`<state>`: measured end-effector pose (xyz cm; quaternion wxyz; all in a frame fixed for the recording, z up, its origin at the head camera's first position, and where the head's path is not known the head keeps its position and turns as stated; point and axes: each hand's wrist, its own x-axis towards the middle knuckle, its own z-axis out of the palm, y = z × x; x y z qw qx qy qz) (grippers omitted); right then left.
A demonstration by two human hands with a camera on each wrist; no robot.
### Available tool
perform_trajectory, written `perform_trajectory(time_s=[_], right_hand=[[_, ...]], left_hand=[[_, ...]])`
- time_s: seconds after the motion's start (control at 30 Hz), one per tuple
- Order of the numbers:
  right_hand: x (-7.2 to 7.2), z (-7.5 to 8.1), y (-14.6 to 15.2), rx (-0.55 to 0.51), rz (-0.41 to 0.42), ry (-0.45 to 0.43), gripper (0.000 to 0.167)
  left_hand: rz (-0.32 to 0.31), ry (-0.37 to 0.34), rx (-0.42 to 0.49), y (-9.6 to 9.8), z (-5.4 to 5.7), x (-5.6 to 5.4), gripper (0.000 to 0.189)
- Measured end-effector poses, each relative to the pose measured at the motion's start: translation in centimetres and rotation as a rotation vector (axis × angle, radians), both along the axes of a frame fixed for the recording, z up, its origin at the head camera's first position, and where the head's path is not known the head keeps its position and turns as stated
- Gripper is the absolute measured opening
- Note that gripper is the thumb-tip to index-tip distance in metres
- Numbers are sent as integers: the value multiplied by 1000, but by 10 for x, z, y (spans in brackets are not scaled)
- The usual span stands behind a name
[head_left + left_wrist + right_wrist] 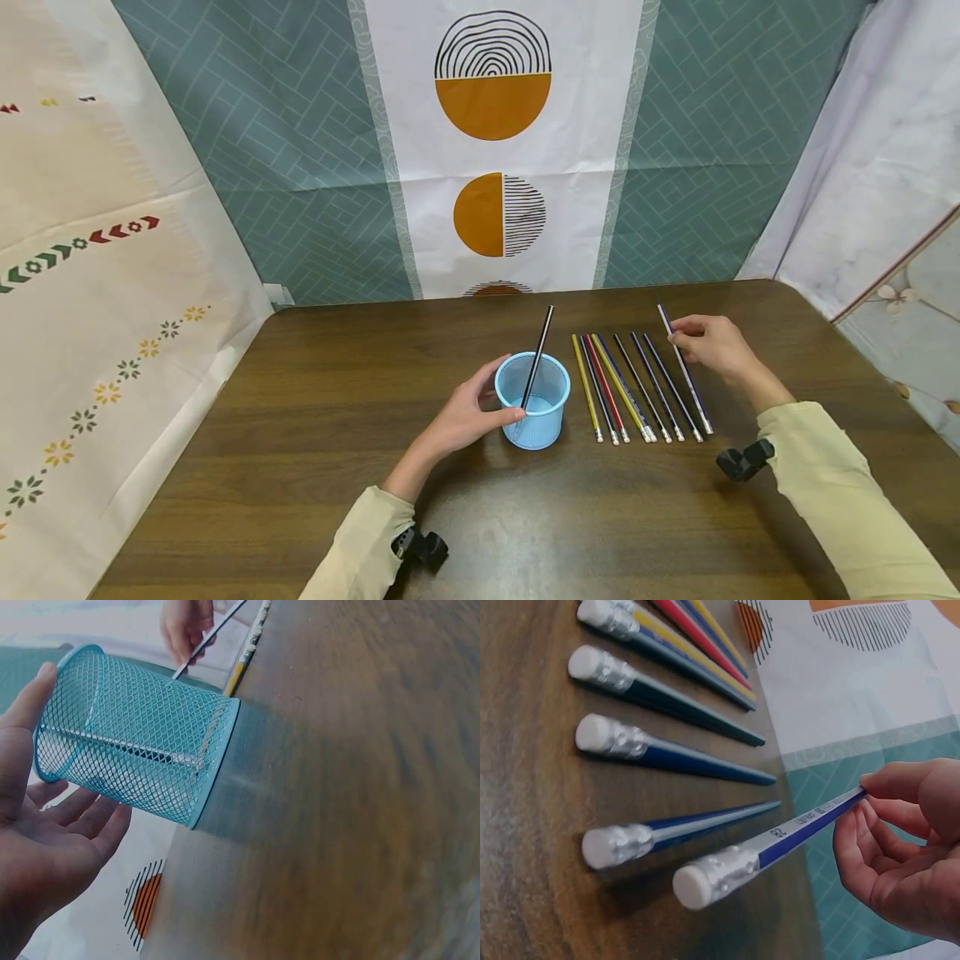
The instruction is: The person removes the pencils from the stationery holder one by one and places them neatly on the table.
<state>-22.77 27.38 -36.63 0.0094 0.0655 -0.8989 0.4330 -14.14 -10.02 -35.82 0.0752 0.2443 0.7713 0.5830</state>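
Observation:
A light-blue mesh pencil cup (534, 431) stands upright on the table, and my left hand (463, 418) grips it, thumb on the near side and fingers round the far side. Inside the cup leans one dark pencil (542, 343), also visible through the mesh wall (142, 712). My right hand (716, 346) pinches a purple-and-white pencil (802, 829) between thumb and fingertips, near its far end. Its white eraser (694, 886) points toward me, and the pencil looks lifted off the wood in the right wrist view.
Between cup and right hand lies a row of several pencils, among them a yellow pencil (587, 387) and a red pencil (607, 387), erasers toward me. The brown wooden table (337, 400) ends at a patterned cloth (322, 208) behind, with more cloth at both sides.

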Motion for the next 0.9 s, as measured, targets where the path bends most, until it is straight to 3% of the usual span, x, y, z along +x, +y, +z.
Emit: perform_trajectory(time_s=[0.9], right_hand=[[-11,-35,15,14,-24,-102,32]], left_hand=[[-8,-8,6,-1,-2,-1,72]])
